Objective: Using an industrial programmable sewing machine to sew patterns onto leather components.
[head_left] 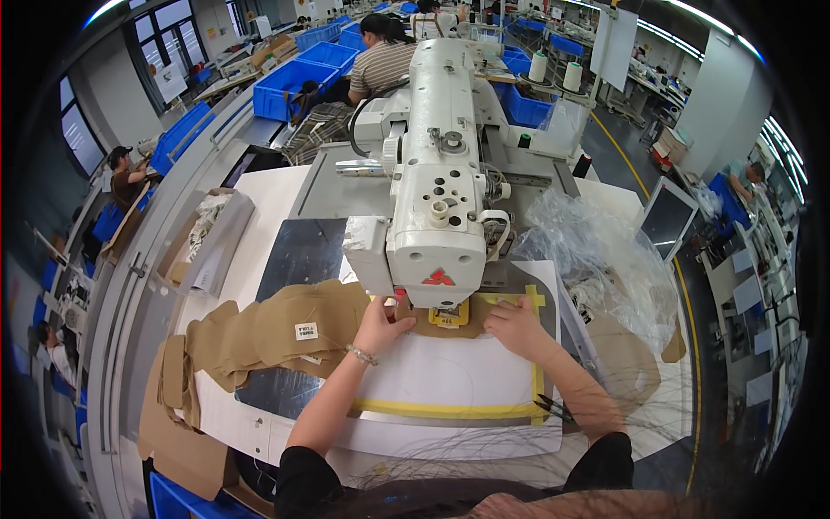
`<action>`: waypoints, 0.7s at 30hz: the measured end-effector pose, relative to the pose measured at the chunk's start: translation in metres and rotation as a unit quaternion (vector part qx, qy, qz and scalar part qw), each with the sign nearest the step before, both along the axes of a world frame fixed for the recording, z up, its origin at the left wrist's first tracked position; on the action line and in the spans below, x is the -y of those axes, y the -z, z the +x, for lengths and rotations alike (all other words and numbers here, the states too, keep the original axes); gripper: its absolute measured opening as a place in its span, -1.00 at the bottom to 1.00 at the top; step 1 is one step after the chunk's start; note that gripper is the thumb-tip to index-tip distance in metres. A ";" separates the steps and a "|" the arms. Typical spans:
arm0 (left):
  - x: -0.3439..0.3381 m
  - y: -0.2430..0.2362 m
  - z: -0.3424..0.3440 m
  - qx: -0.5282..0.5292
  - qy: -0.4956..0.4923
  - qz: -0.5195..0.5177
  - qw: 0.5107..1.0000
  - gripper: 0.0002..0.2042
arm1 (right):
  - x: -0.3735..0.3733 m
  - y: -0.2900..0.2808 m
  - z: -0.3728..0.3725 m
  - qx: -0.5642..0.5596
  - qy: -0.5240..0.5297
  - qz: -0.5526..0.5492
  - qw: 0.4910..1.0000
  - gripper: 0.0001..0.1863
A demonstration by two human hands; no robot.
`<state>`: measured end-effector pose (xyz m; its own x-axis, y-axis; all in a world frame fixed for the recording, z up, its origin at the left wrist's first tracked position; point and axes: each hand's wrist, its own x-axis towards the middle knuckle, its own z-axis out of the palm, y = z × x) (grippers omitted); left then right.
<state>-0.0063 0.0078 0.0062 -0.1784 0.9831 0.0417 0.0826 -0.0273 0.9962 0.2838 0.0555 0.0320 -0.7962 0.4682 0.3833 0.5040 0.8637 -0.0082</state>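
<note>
A brown fabric piece [478, 322] lies under the head of a white sewing machine [439, 199], on a white sheet edged with yellow tape. Over its middle sits a small yellow clamp frame [449, 313]. At the fabric's left end, my left hand [380, 329] holds it with thumb and fingers closed; some fingertips are hidden near the machine head. My right hand [520, 329] grips the right end, its fingers bent. Beside my left hand spreads a stack of brown fabric pieces [277, 327], the top one bearing a white label [306, 331].
Black tweezers [553, 407] lie near my right forearm. Clear plastic wrap [596, 259] and a tablet screen [667, 216] are on the right. A cardboard box [207, 238] stands at the left. Behind the machine are blue bins [292, 85] and a person in a striped shirt [385, 69].
</note>
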 end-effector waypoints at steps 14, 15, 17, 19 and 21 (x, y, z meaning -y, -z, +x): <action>0.128 -0.046 -0.013 -0.252 0.063 0.046 0.965 -0.84 | 0.180 0.009 0.109 -0.042 0.331 -0.184 0.924 -0.59; 0.132 -0.053 -0.014 -0.267 0.037 0.047 0.962 -0.83 | 0.184 0.021 0.113 -0.087 0.327 -0.195 0.921 -0.62; 0.137 -0.051 -0.027 -0.291 0.018 0.056 0.955 -0.83 | 0.190 0.036 0.117 -0.094 0.311 -0.151 0.934 -0.67; 0.142 -0.046 -0.041 -0.298 -0.014 0.034 0.954 -0.85 | 0.190 0.038 0.115 -0.100 0.295 -0.104 0.945 -0.71; 0.143 -0.044 -0.051 -0.288 -0.025 0.039 0.956 -0.85 | 0.184 0.033 0.107 -0.122 0.336 -0.093 0.929 -0.85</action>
<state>-0.0570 -0.1348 0.0499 -0.1514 0.9637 0.2199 0.6208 -0.0804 0.7799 0.3907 -0.1286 -0.0006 -0.2002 0.9043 0.3771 0.8924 0.3272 -0.3108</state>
